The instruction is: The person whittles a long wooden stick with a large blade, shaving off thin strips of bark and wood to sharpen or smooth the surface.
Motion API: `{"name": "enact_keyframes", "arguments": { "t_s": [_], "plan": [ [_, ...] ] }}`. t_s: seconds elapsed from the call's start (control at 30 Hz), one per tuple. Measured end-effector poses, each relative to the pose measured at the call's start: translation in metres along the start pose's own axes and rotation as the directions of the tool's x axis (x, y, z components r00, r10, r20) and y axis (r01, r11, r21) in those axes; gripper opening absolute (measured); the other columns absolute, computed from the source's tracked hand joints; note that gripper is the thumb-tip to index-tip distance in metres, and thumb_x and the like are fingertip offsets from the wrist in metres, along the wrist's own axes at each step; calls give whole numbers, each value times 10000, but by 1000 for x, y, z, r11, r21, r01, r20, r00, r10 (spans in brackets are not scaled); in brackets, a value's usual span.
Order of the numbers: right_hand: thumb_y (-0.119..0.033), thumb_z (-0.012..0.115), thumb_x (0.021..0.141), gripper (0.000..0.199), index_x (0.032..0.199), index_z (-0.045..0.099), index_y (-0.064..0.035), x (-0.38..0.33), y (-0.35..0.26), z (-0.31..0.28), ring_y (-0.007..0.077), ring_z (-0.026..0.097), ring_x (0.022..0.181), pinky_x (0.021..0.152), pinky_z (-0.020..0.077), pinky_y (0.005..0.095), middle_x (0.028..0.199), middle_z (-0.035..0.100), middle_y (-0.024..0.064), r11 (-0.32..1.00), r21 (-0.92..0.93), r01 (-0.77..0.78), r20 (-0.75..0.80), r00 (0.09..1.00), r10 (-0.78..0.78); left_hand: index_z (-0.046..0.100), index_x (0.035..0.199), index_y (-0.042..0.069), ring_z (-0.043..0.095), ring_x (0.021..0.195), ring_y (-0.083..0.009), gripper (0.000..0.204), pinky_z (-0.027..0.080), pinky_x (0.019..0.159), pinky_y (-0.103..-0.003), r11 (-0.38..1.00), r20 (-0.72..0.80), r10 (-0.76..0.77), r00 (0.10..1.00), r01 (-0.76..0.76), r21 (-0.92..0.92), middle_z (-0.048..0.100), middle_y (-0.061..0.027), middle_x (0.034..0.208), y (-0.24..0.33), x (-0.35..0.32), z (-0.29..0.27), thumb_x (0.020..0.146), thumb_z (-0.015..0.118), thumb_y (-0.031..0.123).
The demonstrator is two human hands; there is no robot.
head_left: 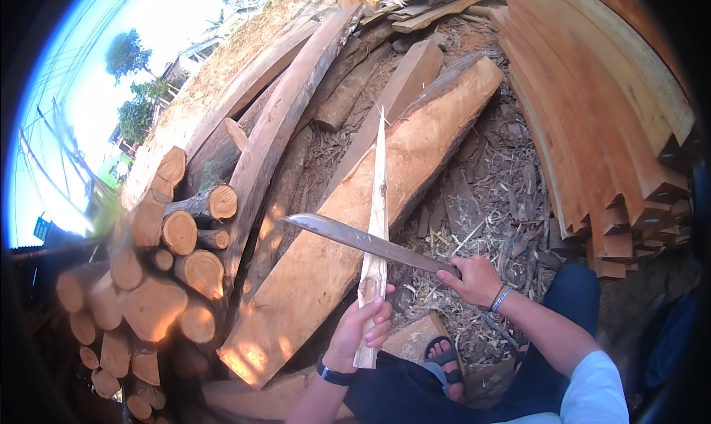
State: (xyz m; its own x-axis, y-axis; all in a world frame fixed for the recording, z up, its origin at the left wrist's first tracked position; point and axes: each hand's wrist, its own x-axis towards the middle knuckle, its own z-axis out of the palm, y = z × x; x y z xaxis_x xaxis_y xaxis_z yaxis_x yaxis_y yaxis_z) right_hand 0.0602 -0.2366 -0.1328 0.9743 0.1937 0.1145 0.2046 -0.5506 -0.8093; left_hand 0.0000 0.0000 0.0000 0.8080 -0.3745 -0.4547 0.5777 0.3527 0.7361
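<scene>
My left hand [363,328] is wrapped round the lower part of a pale wooden stake [378,202], which stands nearly upright and narrows to a thin, splintered point at the top. In my right hand [474,279] is the handle of a machete [355,236]. Its long grey blade reaches left across the front of the stake, a little above my left hand, with the curved tip beyond the stake's left side. Behind both lies a thick, rough-sawn slab of wood [437,139] with bark along its edge.
Cut logs [179,233] are piled at the left, end faces toward me. Long beams [296,120] lie beyond them. Stacked sawn planks [585,120] curve along the right. Wood shavings [422,294] cover the ground near my sandalled foot [444,357].
</scene>
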Motion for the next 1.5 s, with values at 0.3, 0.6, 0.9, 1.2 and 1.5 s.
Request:
{"name": "enact_keyframes", "arguments": {
  "t_s": [0.3,0.6,0.9,1.2,1.5],
  "plan": [
    [-561,508,918,612,695,613,-1,-3,-3,-26,408,634,617,602,496,498,576,581,221,990,-84,111,-57,992,-116,427,1285,31,338,431,-27,294,302,344,-172,998,91,8,996,-2,-65,409,-9,730,3,-2,2,1032,415,182],
    [-590,492,916,645,714,616,9,4,6,-24,413,623,601,596,496,496,590,591,224,989,-88,120,-91,988,-128,408,1294,-3,343,421,-22,306,312,330,-167,997,108,14,994,-6,-78,402,-11,718,4,-2,5,1027,403,147],
    [-594,466,929,647,727,623,-1,6,13,-26,413,635,657,635,499,507,607,596,225,996,-14,83,-65,994,-84,381,1312,-25,344,404,-9,337,362,315,-167,999,109,9,994,-5,-38,387,-6,712,4,-4,9,1024,397,148],
    [-618,451,925,666,706,611,-9,11,16,-21,413,638,652,631,505,506,619,604,226,999,5,43,-112,993,-42,369,1322,-31,351,411,-20,344,341,316,-174,995,133,-17,991,30,-97,393,-18,716,5,-2,8,1025,388,143],
    [-630,446,920,671,785,638,-1,17,20,-22,417,644,673,653,511,514,640,617,232,998,-7,-56,-86,995,55,349,1337,-54,365,413,-29,365,344,321,-174,982,131,-32,991,56,-182,391,-28,719,3,1,9,1023,374,130]
  ]
}}
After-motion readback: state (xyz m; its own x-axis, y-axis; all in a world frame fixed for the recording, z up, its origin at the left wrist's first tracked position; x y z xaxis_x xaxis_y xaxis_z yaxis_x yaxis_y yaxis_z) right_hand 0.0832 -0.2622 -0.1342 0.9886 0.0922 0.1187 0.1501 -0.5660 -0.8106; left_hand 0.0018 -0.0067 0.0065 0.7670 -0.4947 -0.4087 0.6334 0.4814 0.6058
